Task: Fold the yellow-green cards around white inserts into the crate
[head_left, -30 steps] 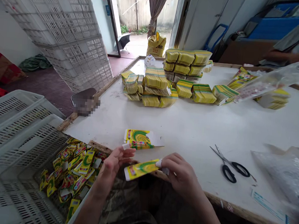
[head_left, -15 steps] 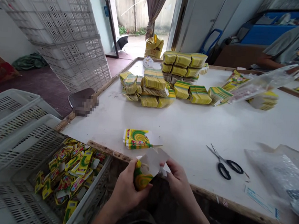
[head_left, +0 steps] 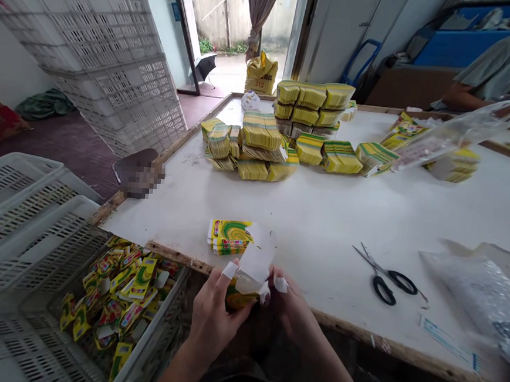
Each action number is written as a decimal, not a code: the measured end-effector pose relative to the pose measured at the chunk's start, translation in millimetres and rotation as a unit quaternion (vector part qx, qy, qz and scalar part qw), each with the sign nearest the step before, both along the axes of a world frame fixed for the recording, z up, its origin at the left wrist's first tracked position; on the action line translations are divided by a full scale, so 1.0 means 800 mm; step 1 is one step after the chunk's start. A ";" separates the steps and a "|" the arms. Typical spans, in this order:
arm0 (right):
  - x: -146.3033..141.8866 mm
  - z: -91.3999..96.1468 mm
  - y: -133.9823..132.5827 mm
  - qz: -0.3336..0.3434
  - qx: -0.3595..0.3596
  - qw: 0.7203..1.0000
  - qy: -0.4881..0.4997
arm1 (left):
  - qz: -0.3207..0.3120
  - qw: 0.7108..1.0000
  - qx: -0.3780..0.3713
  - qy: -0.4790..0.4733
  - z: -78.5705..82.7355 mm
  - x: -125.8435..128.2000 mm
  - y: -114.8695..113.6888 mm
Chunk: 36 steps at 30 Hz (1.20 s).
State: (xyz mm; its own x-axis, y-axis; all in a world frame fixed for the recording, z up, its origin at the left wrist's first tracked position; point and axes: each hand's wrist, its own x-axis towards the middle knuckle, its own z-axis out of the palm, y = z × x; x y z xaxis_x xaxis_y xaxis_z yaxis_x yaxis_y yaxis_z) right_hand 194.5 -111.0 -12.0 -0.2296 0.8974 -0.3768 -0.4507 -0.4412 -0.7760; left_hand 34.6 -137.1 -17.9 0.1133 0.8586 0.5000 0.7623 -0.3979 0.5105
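My left hand [head_left: 215,308] is closed around a small yellow-and-green carton [head_left: 240,301] at the table's near edge. The carton's white inner flap [head_left: 255,264] stands raised toward the far side. My right hand [head_left: 290,307] pinches at the carton's right end, its fingers partly hidden. White patches, tape or bits of card, show at fingertips of both hands; I cannot tell which. Just beyond the hands lies a small stack of flat printed cartons [head_left: 230,231] on the white table [head_left: 319,214].
Left below, a white crate [head_left: 158,330] holds many folded cartons [head_left: 144,277]. Black-handled scissors [head_left: 384,279] and a clear plastic bag [head_left: 471,296] lie on the right. Bundled cartons [head_left: 262,131] are piled farther back. Another person [head_left: 497,80] is at far right.
The white flap has swung more upright and faces me. My right hand has moved slightly left, closer against the carton's end. My left hand still grips the carton.
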 end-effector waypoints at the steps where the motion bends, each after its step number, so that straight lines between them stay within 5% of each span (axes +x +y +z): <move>1: 0.006 0.005 0.003 0.016 0.037 0.998 -0.057 | -0.002 1.000 0.015 0.025 0.000 -0.002 0.002; 4: 0.016 0.021 0.007 0.045 0.103 0.973 -0.201 | -0.003 0.996 0.042 0.078 0.000 -0.003 0.006; 6: 0.017 0.027 0.007 0.045 0.105 0.972 -0.207 | 0.002 0.994 0.055 0.095 0.002 -0.003 0.007; 10: 0.011 0.021 0.003 0.070 0.022 0.997 -0.011 | 0.016 0.994 0.068 0.087 0.004 0.000 0.006; 13: 0.005 0.006 -0.003 0.095 -0.080 0.980 0.156 | 0.032 0.996 0.063 0.056 0.002 0.002 0.002; 20: -0.001 -0.003 -0.016 0.087 -0.089 0.969 0.214 | 0.040 0.999 0.020 0.013 0.001 0.004 -0.004; 27: 0.009 0.007 -0.009 0.058 0.058 0.995 0.056 | 0.002 1.000 -0.018 -0.015 0.003 0.008 -0.005; 32: 0.008 0.025 -0.002 0.049 0.174 0.980 -0.083 | 0.013 0.999 -0.032 -0.009 0.005 0.016 -0.007; 36: 0.006 0.030 0.006 0.078 0.154 0.980 -0.100 | 0.007 0.998 -0.054 0.014 0.007 0.018 -0.008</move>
